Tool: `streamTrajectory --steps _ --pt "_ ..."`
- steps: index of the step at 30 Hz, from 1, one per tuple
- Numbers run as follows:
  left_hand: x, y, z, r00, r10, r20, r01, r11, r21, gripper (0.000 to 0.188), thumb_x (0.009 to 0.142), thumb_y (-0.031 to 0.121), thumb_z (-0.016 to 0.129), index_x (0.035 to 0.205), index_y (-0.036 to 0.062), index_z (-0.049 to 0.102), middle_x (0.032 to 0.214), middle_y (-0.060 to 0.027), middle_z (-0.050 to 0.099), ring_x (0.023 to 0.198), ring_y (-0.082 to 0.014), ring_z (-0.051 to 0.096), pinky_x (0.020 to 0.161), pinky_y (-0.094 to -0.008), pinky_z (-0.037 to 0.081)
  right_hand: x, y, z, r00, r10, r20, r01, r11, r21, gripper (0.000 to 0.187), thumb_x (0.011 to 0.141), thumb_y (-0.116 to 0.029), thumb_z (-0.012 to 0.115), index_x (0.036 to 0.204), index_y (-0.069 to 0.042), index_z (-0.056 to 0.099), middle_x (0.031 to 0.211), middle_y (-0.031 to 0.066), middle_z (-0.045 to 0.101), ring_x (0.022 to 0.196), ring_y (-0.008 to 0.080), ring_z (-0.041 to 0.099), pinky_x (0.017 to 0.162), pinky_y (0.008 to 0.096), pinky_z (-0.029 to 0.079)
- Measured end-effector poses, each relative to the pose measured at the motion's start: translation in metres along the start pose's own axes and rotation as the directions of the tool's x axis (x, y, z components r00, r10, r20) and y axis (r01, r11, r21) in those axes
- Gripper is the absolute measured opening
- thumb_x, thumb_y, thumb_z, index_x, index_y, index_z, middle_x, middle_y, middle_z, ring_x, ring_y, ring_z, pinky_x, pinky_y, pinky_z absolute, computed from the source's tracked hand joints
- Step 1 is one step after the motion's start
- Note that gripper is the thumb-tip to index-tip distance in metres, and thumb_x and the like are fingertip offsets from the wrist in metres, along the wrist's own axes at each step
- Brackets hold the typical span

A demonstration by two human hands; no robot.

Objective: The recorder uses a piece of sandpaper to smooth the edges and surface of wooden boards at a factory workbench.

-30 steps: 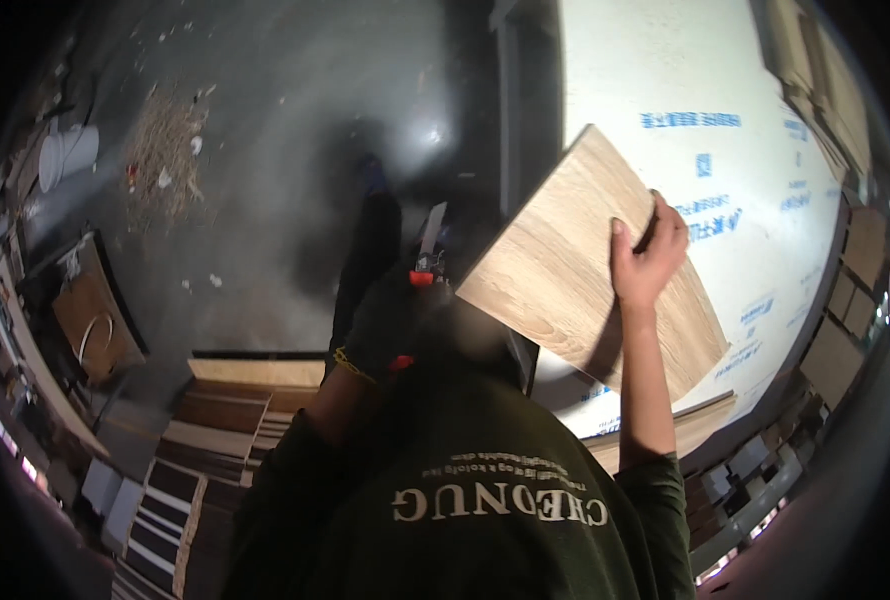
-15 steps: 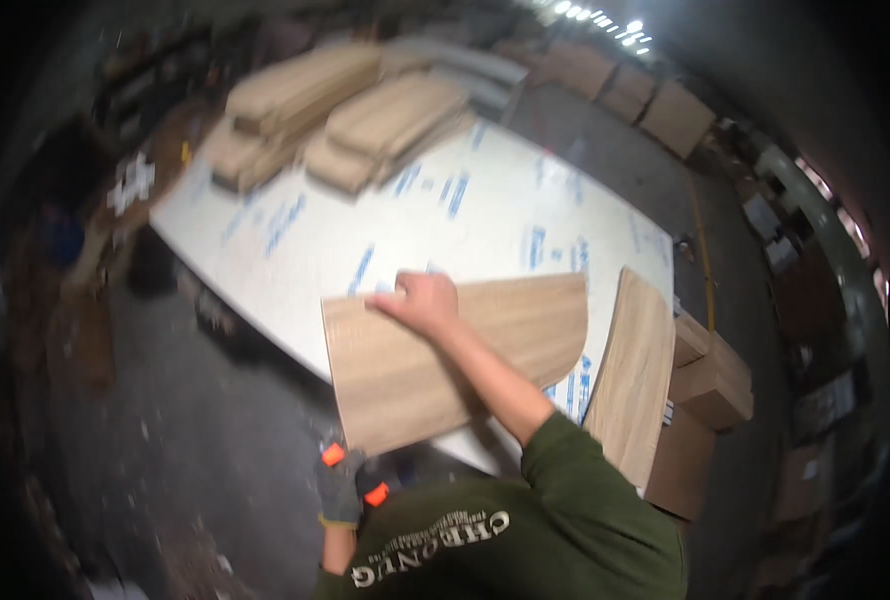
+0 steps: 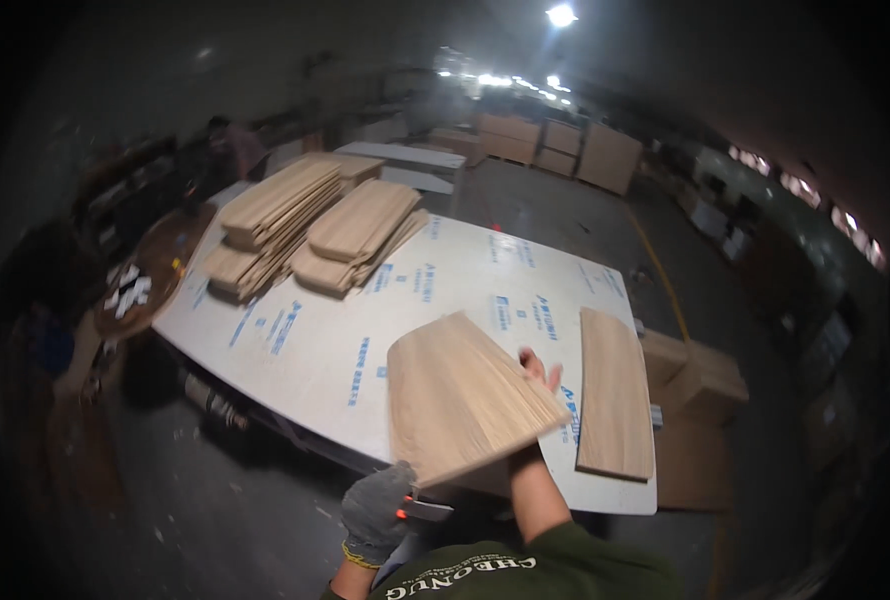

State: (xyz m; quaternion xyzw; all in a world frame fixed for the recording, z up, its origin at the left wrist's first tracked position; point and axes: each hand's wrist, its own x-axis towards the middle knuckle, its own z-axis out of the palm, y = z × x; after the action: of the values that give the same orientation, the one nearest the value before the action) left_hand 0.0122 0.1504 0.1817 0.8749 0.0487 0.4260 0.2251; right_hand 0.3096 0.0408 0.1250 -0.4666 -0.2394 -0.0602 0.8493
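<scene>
A curved wood-grain panel (image 3: 465, 400) is tilted above the near side of the white table, its near edge raised toward me. My left hand (image 3: 373, 515), in a grey glove, is closed round a small hand tool with orange parts and a flat grey piece (image 3: 428, 511); its exact kind is unclear. That glove meets the panel's near left corner. My bare right hand (image 3: 541, 370) is behind the panel's right end, its wrist passing below the near edge. Its visible fingers stick out spread past the far right edge; the palm is hidden.
A second curved panel (image 3: 613, 395) lies along the right side of the white table (image 3: 335, 370). Stacks of similar panels (image 3: 280, 205) stand at the far left. Cardboard boxes (image 3: 700, 380) are right of the table. A round brown surface (image 3: 160, 270) and a person (image 3: 237, 148) are farther left.
The panel has turned and tilted up off the table. My right hand has left its far edge and moved right, behind it. My left hand has come up to the panel's near corner.
</scene>
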Motion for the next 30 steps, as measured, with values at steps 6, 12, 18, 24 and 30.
streamTrajectory --steps 6,12,18,24,30 --pt "-0.062 -0.016 0.018 0.989 -0.145 0.015 0.146 0.984 -0.103 0.024 0.076 0.011 0.064 0.1 0.0109 0.066 0.106 -0.0074 0.069 0.087 -0.0289 0.066 0.074 -0.0394 0.053 -0.139 -0.086 -0.012 0.62 0.762 0.184 -0.69 0.419 0.591 0.069 0.095 -0.061 0.031 0.14 -0.01 0.044 0.144 0.0113 0.044 0.134 0.029 0.04 0.106 0.0503 0.038" --pt "-0.091 0.005 0.046 0.814 -0.432 0.388 0.483 0.875 -0.041 0.033 0.075 0.007 0.065 0.108 0.0092 0.066 0.107 -0.0119 0.069 0.096 -0.0308 0.066 0.078 -0.0427 0.053 -0.164 -0.075 -0.057 0.454 0.891 0.027 -0.634 0.302 0.712 0.086 0.084 -0.072 0.041 0.144 -0.011 0.037 0.147 0.0122 0.041 0.134 0.0331 0.04 0.103 0.0535 0.039" --pt "-0.112 -0.002 0.022 0.641 -0.725 0.252 0.764 0.574 -0.295 0.033 0.087 0.016 0.067 0.118 0.0059 0.057 0.088 -0.0051 0.068 0.067 -0.0181 0.063 0.055 -0.0343 0.051 -0.223 0.001 -0.178 -0.044 0.956 0.289 -0.986 -0.088 0.143 0.059 0.097 -0.046 0.045 0.134 0.001 0.045 0.135 0.0213 0.052 0.121 0.0353 0.055 0.092 0.0449 0.05" --pt "-0.199 0.066 0.039 0.185 -0.777 0.602 0.406 -0.498 -0.767 0.042 0.09 0.019 0.067 0.126 0.0061 0.05 0.089 -0.0101 0.065 0.07 -0.0176 0.061 0.063 -0.0314 0.053 -0.245 0.05 -0.129 -0.118 0.908 0.402 -0.99 -0.073 -0.124 0.052 0.099 -0.033 0.05 0.143 -0.01 0.034 0.145 0.0122 0.044 0.127 0.0276 0.049 0.1 0.0391 0.043" --pt "-0.224 0.118 0.08 -0.045 -0.742 0.669 0.434 -0.618 -0.656 0.038 0.094 0.031 0.062 0.124 0.0111 0.05 0.087 -0.0085 0.064 0.067 -0.0167 0.06 0.059 -0.0298 0.052 -0.247 0.081 -0.067 -0.027 0.957 0.289 -0.985 -0.075 0.154 0.042 0.094 -0.012 0.058 0.132 0.0 0.046 0.127 0.0118 0.054 0.115 0.023 0.054 0.094 0.035 0.046"
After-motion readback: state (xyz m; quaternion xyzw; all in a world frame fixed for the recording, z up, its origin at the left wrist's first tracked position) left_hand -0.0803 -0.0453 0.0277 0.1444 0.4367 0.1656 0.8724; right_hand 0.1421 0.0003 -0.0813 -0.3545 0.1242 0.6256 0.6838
